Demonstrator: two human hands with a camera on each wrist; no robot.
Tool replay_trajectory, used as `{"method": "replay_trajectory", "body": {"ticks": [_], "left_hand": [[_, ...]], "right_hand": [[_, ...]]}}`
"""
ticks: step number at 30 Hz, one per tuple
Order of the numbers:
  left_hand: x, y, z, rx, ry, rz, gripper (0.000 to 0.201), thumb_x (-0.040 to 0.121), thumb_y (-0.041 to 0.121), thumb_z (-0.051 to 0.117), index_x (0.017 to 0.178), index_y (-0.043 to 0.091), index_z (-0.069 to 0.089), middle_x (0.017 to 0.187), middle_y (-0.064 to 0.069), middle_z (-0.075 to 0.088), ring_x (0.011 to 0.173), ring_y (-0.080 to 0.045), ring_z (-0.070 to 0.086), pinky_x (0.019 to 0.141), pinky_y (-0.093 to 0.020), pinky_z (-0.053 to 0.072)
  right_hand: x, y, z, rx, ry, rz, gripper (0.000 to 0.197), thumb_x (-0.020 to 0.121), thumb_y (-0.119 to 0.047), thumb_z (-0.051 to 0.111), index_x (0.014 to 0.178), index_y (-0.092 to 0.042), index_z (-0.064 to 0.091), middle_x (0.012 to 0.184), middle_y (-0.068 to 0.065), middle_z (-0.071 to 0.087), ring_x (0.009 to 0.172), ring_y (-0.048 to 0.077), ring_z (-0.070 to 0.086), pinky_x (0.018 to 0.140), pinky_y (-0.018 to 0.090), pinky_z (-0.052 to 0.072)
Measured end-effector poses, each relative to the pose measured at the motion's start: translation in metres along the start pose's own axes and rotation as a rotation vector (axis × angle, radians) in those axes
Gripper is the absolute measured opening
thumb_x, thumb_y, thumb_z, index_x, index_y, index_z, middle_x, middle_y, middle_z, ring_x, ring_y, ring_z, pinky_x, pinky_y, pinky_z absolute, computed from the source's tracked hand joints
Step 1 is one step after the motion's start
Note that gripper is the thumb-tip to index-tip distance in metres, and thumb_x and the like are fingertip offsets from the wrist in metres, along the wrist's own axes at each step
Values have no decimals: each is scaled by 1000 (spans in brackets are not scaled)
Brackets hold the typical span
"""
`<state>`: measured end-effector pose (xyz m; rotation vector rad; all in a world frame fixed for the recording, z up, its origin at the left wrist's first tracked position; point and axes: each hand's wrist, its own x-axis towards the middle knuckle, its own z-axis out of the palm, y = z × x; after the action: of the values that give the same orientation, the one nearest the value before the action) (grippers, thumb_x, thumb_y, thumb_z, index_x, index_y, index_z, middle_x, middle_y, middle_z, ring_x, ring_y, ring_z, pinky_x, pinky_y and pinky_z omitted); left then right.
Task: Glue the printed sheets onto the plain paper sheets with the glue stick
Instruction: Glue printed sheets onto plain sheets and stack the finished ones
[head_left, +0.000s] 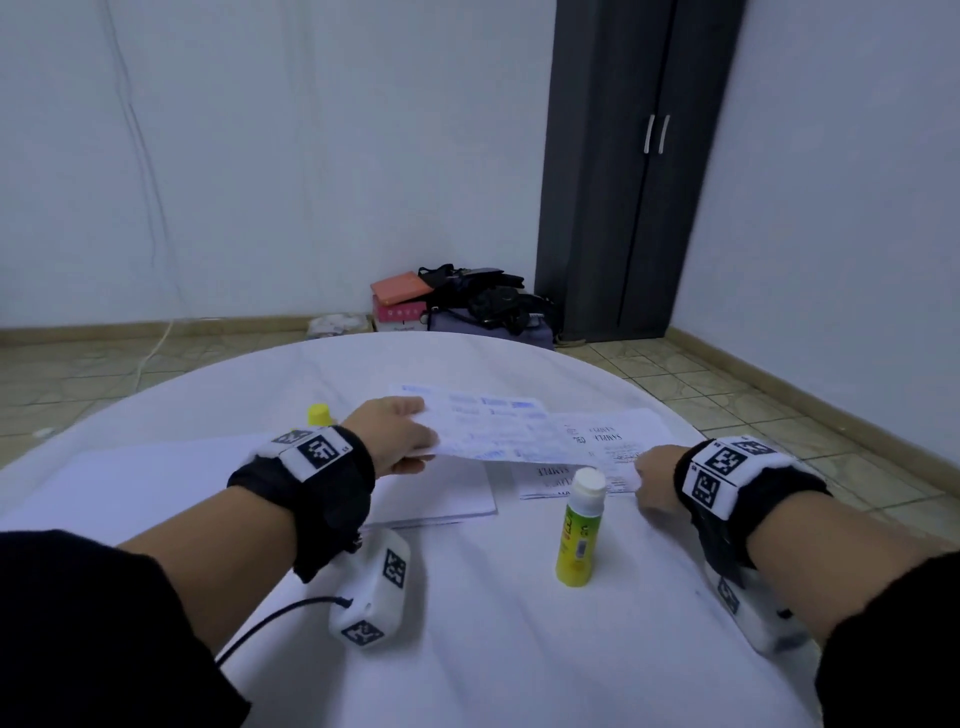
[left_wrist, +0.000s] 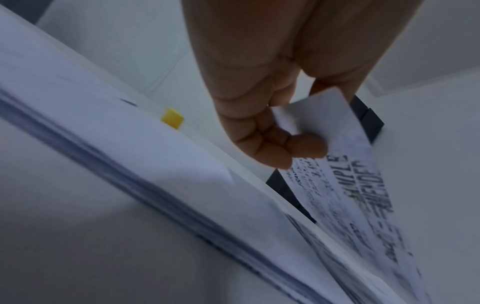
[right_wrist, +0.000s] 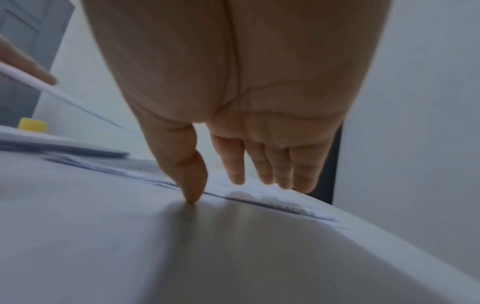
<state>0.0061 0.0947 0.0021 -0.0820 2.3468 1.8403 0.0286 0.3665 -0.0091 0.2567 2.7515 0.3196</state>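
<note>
My left hand (head_left: 402, 434) pinches a corner of a printed sheet (head_left: 498, 428) and holds it lifted over the table; in the left wrist view the left hand (left_wrist: 280, 142) has the sheet (left_wrist: 345, 181) between thumb and curled fingers. A stack of plain paper (head_left: 431, 493) lies beneath it. Further right lies a pile of printed sheets (head_left: 608, 447). My right hand (head_left: 657, 480) rests on the pile's near edge with straight fingers (right_wrist: 233, 170), the thumb touching the table. An uncapped yellow-green glue stick (head_left: 579, 527) stands upright between my hands.
A yellow cap (head_left: 319, 414) stands behind my left wrist, also visible as a yellow cap (left_wrist: 172, 118). The round white table (head_left: 467, 649) ends in a curved far edge. Boxes and dark bags (head_left: 457, 304) lie on the floor by a grey wardrobe (head_left: 634, 166).
</note>
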Motion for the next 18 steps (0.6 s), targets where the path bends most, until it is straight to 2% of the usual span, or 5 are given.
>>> {"method": "replay_trajectory", "body": {"ticks": [3,8,11,14,18], "left_hand": [[-27,-8,-27,-48,58,-11,52,89,-5,58,138,6,45,105,-15,59,67,-18,58,48,-18,53],[-76,-25,-63,-3,50,-64,55,87,-4,60,138,8,44,103,-13,62,71,-19,59,50,-20,54],[-105,-38,-70,134,-26,-104,57,86,-2,63,138,9,44,115,-13,60,74,-20,61,53,-22,55],[-129,-48,-67,341,-82,-145,59,86,3,65,140,10,43,111,-14,58,78,-23,62,59,-26,58],[-155,-47,-63,707,-189,-182,65,88,21,65,145,17,35,76,-4,61,48,-9,59,51,-19,52]], "right_hand": [[-17,-3,4,-35,5,-2,18,68,-35,56,81,-22,54,108,-4,62,96,22,58,91,34,47],[-58,-6,4,365,-161,-119,91,70,-32,79,146,-34,28,147,-3,37,128,19,42,86,23,42],[-81,-16,7,646,-222,-212,67,58,-32,84,115,-50,53,131,2,50,115,24,50,82,29,40],[-89,-28,16,742,-201,-211,67,39,-42,83,103,-34,63,97,10,56,88,25,45,72,32,34],[-101,-40,18,772,-50,-118,34,79,-30,72,106,-12,61,74,9,49,65,23,45,61,30,38]]}}
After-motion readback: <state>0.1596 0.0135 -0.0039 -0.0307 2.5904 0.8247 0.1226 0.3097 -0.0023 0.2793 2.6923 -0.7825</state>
